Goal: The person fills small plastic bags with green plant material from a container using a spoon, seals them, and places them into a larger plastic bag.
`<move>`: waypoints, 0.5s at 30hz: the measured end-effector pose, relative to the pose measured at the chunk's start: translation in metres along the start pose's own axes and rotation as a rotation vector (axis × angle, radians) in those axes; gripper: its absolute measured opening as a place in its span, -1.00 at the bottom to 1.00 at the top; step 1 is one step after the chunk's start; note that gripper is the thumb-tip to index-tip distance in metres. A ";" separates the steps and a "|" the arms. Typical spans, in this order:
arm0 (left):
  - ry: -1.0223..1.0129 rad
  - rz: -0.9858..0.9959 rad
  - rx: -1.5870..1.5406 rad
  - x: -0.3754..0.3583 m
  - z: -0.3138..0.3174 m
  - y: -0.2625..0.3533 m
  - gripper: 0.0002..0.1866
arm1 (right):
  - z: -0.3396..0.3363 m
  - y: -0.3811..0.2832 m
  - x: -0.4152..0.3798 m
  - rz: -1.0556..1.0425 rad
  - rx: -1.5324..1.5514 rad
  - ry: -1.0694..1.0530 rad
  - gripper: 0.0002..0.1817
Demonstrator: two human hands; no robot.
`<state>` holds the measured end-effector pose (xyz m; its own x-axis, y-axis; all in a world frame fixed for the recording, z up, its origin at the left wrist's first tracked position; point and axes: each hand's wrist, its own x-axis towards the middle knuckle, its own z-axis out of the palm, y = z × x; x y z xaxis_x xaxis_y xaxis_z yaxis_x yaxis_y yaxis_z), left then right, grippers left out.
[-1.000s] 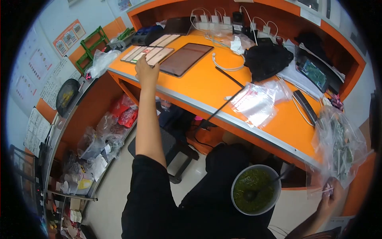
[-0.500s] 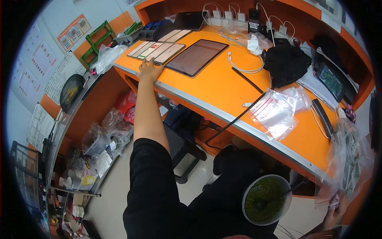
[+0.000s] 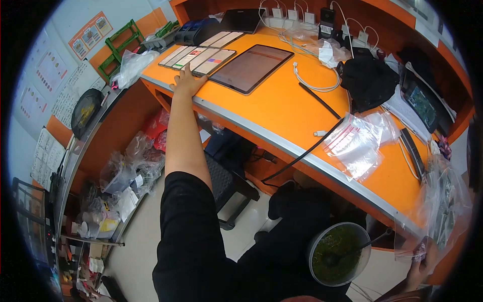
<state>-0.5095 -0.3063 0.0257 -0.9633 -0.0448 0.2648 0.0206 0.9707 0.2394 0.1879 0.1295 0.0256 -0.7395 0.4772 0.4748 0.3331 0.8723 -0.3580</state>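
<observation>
My left hand (image 3: 186,84) is stretched over the near edge of the orange table, fingers spread, holding nothing. One fingertip meets a lit phone (image 3: 189,58) among several laid side by side with screens up. The thumb lies near the corner of a dark-framed tablet (image 3: 252,68). At the lower right, my right hand (image 3: 425,260) has its fingers closed around the lower end of a clear plastic bag (image 3: 443,201); the bag partly covers the fingers. A clear tub (image 3: 313,261) of green food, with a dark spoon (image 3: 358,246) in it, rests at my lap.
Across the orange table (image 3: 271,113) lie a white cable (image 3: 317,89), flat zip bags (image 3: 354,146) and a black cloth item (image 3: 367,83). Chargers (image 3: 292,15) line the back. A black stool (image 3: 229,191) stands below, near plastic-wrapped clutter (image 3: 123,176) on a low shelf.
The view has shifted slightly. My left index finger now reaches a little further onto the phones, and a phone screen beside it shows different content. My right hand stays at the bag.
</observation>
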 end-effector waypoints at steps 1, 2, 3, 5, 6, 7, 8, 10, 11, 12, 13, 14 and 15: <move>0.016 0.008 0.003 0.001 0.001 0.000 0.01 | 0.003 0.001 0.001 -0.140 -0.079 0.107 -0.56; 0.032 0.017 0.006 0.002 0.002 -0.001 0.02 | 0.001 0.000 0.001 -0.141 -0.081 0.108 -0.56; 0.032 0.016 0.004 0.002 0.002 -0.001 0.02 | -0.001 -0.010 0.006 -0.070 0.000 0.028 -0.56; 0.055 0.059 -0.048 0.001 0.000 -0.003 -0.01 | -0.005 -0.028 0.013 0.001 0.081 -0.050 -0.57; 0.057 0.059 -0.049 0.001 -0.002 -0.003 -0.01 | -0.006 -0.038 0.017 -0.048 0.044 -0.078 -0.58; 0.026 0.053 -0.052 0.001 -0.004 -0.003 -0.03 | -0.006 -0.042 0.019 -0.097 0.007 -0.104 -0.59; -0.007 0.048 -0.057 0.000 -0.005 -0.002 -0.05 | -0.004 -0.043 0.020 -0.098 0.006 -0.103 -0.59; -0.011 0.044 -0.049 0.002 -0.004 -0.002 -0.07 | 0.001 -0.043 0.020 -0.218 -0.050 0.009 -0.59; -0.014 0.039 -0.040 0.004 -0.003 -0.002 -0.09 | 0.000 -0.045 0.020 -0.217 -0.052 0.010 -0.59; -0.015 0.041 -0.042 0.004 -0.003 -0.001 -0.09 | -0.002 -0.046 0.020 -0.169 -0.030 -0.019 -0.59; -0.007 0.070 -0.040 0.005 -0.004 -0.002 -0.14 | -0.003 -0.047 0.021 -0.121 -0.008 -0.047 -0.59; 0.001 0.099 -0.038 0.006 -0.004 -0.002 -0.18 | -0.004 -0.046 0.021 -0.121 -0.010 -0.046 -0.59; 0.000 0.100 -0.040 0.009 -0.004 -0.001 -0.18 | -0.005 -0.045 0.021 -0.097 -0.004 -0.081 -0.58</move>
<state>-0.5171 -0.3090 0.0320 -0.9558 0.0522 0.2895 0.1278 0.9601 0.2488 0.1605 0.1010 0.0555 -0.8134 0.3804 0.4401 0.2598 0.9145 -0.3102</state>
